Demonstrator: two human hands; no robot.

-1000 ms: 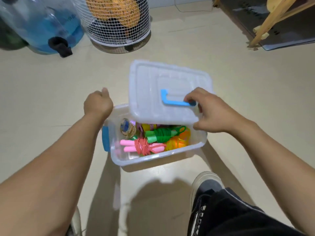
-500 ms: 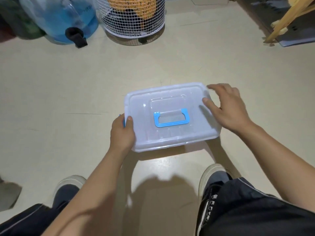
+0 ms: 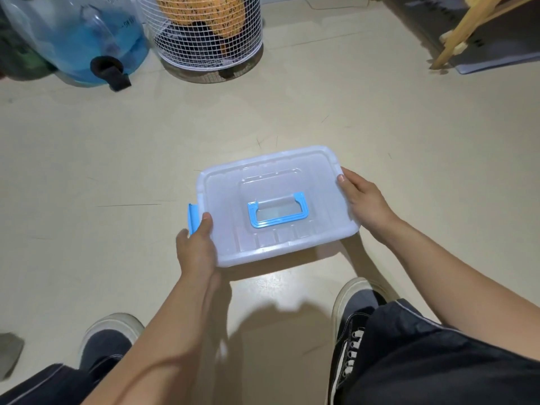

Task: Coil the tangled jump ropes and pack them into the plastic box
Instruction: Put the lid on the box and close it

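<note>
**Lid on, both hands at the box ends**

At the bottom of the frame two shoes (image 3: pixel 355 314) stand on the floor (image 3: pixel 87 171), the right one under a dark trouser leg (image 3: pixel 438 361). Just above them, in the middle of the frame, sits the plastic box (image 3: pixel 274 206). A second ago its lid (image 3: pixel 233 176) was tilted up and coiled ropes in pink, green and orange showed inside; now the lid lies flat on the box and covers it. The ropes cannot be made out through the frosted plastic.

The left hand (image 3: pixel 195 247) has moved to the box's near left corner, thumb on the lid's edge beside the blue latch (image 3: pixel 193 214), fingers curled under the rim and grasping it. The right hand (image 3: pixel 362 200), which half a second ago lay flat on the lid, now grips the right end, thumb on top, the other fingers hidden behind the edge. The blue handle (image 3: pixel 276 210) lies folded flat in the lid's centre.

This suggests packing is done and only fastening remains; the left latch stands away from the box, seemingly not yet snapped shut.

In the upper left of the frame stand a blue water jug (image 3: pixel 87 39) and a wire basket (image 3: pixel 210 33); a wooden leg (image 3: pixel 467 30) crosses the upper right.
</note>
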